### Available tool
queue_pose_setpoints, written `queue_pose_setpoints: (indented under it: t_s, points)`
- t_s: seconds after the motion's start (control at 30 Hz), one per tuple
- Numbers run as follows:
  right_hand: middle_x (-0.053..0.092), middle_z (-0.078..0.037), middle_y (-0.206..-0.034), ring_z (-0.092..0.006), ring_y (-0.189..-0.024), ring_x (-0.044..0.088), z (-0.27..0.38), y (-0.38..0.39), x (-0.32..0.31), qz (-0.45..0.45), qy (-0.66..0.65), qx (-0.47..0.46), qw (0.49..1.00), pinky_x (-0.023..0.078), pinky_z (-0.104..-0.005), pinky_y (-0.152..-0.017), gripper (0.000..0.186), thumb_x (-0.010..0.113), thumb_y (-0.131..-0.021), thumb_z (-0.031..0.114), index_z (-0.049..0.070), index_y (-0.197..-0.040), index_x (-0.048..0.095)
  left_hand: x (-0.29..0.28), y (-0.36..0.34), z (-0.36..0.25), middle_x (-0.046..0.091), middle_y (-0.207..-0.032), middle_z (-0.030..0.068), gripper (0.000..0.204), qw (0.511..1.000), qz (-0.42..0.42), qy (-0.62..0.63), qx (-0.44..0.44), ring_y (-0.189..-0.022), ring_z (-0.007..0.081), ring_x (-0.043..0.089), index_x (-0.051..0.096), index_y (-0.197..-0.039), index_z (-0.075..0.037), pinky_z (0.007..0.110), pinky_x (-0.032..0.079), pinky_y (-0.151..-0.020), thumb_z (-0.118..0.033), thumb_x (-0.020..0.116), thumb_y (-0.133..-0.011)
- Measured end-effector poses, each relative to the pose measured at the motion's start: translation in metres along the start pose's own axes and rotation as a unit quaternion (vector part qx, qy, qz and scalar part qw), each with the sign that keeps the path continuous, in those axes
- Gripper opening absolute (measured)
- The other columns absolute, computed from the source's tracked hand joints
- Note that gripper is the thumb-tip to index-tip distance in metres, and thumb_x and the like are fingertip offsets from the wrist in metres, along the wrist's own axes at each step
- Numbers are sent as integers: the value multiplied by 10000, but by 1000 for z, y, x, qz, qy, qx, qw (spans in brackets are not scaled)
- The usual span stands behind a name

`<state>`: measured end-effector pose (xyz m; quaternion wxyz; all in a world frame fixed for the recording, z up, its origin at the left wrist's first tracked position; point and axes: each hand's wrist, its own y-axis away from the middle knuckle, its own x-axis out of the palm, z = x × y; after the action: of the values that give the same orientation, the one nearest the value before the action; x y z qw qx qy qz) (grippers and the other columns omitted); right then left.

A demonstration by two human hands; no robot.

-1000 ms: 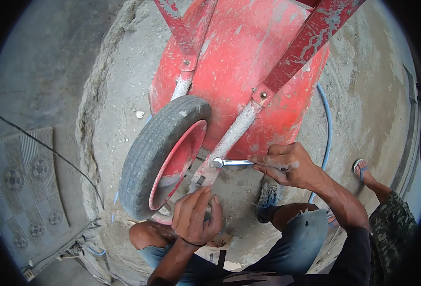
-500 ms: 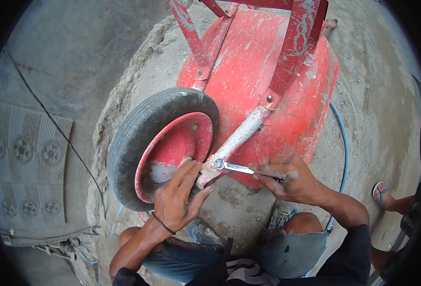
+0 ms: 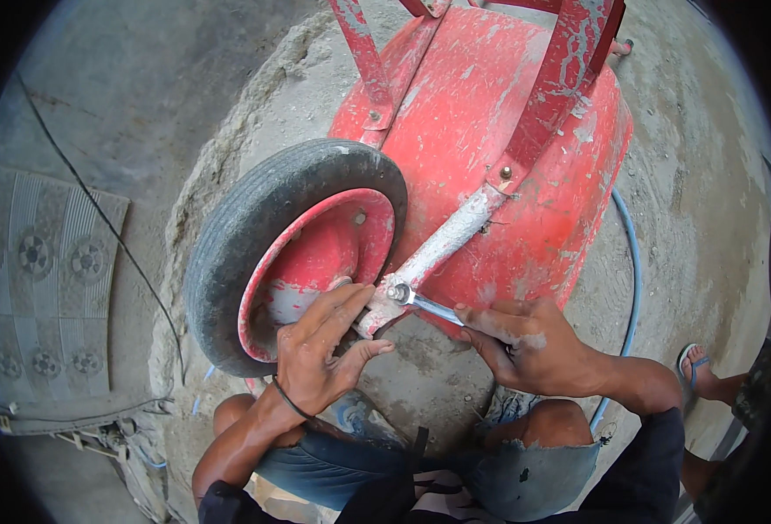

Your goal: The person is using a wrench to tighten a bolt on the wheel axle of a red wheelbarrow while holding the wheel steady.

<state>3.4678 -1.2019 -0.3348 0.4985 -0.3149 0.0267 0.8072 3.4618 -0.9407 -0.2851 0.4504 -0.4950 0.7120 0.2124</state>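
Note:
A red wheelbarrow (image 3: 455,105) with worn paint lies upside down, its black-tyred wheel (image 3: 215,244) on the left. My right hand (image 3: 542,345) is closed round one end of a silver wrench (image 3: 438,309). The wrench's other end sits at a bolt (image 3: 397,292) on the whitish tube frame (image 3: 451,236), near the axle. Beside the wheel hub, my left hand (image 3: 320,349) has its fingers stretched out and its thumb apart. Those fingertips touch the frame end by the axle and are partly hidden there.
Red metal legs (image 3: 547,96) rise from the wheelbarrow toward the top. A blue hose (image 3: 634,288) curves along the right side. Another person's sandalled foot (image 3: 698,367) stands at the far right. Patterned grey mats (image 3: 44,288) and a dark cable (image 3: 114,231) lie to the left.
The wrench has swung slightly, its held end now lower, and my right hand has moved down with it. My left hand stays by the hub. The whole view has shifted a little.

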Motion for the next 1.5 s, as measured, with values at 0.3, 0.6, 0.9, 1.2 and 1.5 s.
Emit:
queue_pose_setpoints:
  t_s: [0.3,0.6,0.9,1.2,1.5]
  points:
    - [605,-185,-701,-309,-528,584,-15,8,24,-34,-88,3,996,441,-377,-464,289,691,-769,-11,-4,-1056,656,-1,-2,4,632,-1108,192,573,1000,1,27,11,-1035,351,631,617,-1178,-2,384,520,-878,-175,817,-670]
    - [610,-173,-694,-290,-525,583,-13,4,22,-45,-55,-31,997,452,-365,-479,320,717,-773,23,10,-1088,656,-10,-5,-2,627,-1112,201,608,999,35,11,-16,-991,333,640,590,-1214,-5,384,523,-834,-212,813,-687]
    - [391,-26,-562,-157,-428,436,-2,22,32,-92,196,-37,976,367,-320,-394,511,717,-687,-2,92,-1184,643,48,-20,-22,552,-1169,218,493,951,16,-300,69,-1104,383,529,569,-1165,37,489,422,-952,-220,715,-770]
    - [431,-8,-622,-154,-448,479,-11,17,25,-31,244,-75,966,378,-316,-375,611,717,-657,78,123,-1252,586,28,-15,5,636,-982,142,382,974,-9,-187,126,-926,326,603,622,-1083,-4,480,444,-919,-132,736,-742]
    - [527,-37,-584,-137,-438,496,-14,14,38,-219,123,-20,968,373,-290,-395,89,729,-789,100,50,-857,700,31,-28,-5,613,-921,161,428,988,-10,-122,89,-795,327,600,598,-1080,21,449,459,-734,-224,732,-755]
